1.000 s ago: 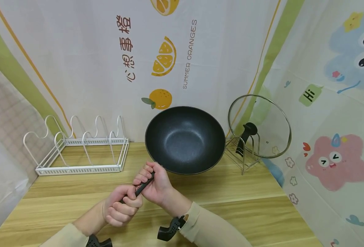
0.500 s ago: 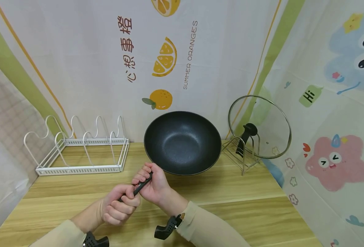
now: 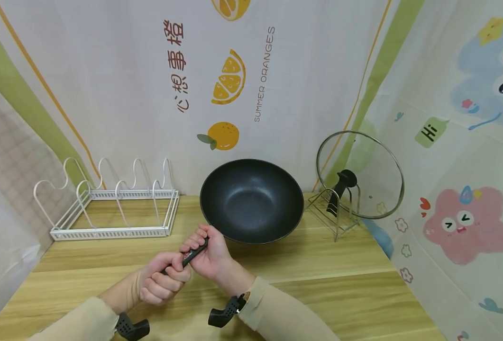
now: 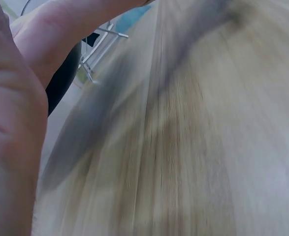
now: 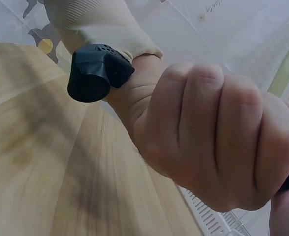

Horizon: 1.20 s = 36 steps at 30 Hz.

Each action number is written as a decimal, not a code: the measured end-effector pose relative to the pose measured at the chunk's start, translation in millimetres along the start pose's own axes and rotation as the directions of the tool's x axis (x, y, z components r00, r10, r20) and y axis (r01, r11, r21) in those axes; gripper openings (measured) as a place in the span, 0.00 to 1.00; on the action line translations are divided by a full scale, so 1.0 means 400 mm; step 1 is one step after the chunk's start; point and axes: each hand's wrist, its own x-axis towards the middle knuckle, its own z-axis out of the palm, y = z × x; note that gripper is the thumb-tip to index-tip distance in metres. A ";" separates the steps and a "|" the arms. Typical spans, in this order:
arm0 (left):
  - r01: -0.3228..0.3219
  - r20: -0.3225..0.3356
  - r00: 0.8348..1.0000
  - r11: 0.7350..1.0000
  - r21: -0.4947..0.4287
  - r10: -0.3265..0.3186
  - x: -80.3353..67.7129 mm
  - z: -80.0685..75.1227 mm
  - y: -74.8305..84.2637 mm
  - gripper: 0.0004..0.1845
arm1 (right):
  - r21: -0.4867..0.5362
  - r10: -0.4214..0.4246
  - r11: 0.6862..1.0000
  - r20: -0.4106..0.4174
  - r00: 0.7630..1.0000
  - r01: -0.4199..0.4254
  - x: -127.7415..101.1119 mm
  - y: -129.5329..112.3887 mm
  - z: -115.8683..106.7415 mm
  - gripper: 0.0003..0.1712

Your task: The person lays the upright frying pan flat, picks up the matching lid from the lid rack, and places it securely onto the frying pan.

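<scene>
**Wok sits lower and slightly further left than one second ago**

Head: wok tilted toward the person, between white rack at left and glass lid at right; contact with table unclear. Left hand wraps the handle's near end; right hand curls round it beside the wok. Judged: stiff, front-heavy, not fragile; smooth handle could twist, so two spaced fists suit, one close to the rim.

Left wrist: blurred skin at left, dark wok sliver behind; grip not readable.

Right wrist: left hand's fingers pressed together, handle showing at right edge.
</scene>
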 end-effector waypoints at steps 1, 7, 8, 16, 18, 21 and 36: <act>0.002 -0.001 1.000 1.000 -0.001 -0.002 -0.002 -0.002 -0.001 0.19 | 0.006 0.001 1.000 -0.003 1.000 -0.001 0.001 0.002 -0.003 0.29; 0.020 0.002 1.000 1.000 -0.007 -0.020 -0.015 -0.017 -0.004 0.19 | 0.036 -0.002 0.999 -0.020 1.000 0.003 0.010 0.011 -0.017 0.30; 0.022 0.000 1.000 1.000 -0.005 -0.022 -0.017 -0.019 -0.004 0.19 | 0.039 -0.003 0.999 -0.025 1.000 0.004 0.011 0.012 -0.018 0.30; 0.011 -0.014 1.000 1.000 -0.004 -0.011 -0.027 -0.029 -0.011 0.19 | 0.058 0.003 0.998 -0.065 0.998 0.001 0.024 0.017 -0.024 0.30; 0.006 -0.018 1.000 1.000 -0.006 -0.006 -0.029 -0.031 -0.013 0.19 | 0.062 0.002 0.998 -0.077 0.997 0.003 0.026 0.019 -0.026 0.30; 0.006 -0.021 1.000 1.000 -0.006 -0.006 -0.031 -0.035 -0.018 0.19 | 0.067 0.005 0.998 -0.088 0.996 0.001 0.028 0.022 -0.031 0.30; -0.001 -0.039 0.999 1.000 -0.016 0.001 -0.038 -0.047 -0.024 0.19 | 0.058 0.007 0.998 -0.106 0.994 -0.001 0.035 0.023 -0.048 0.30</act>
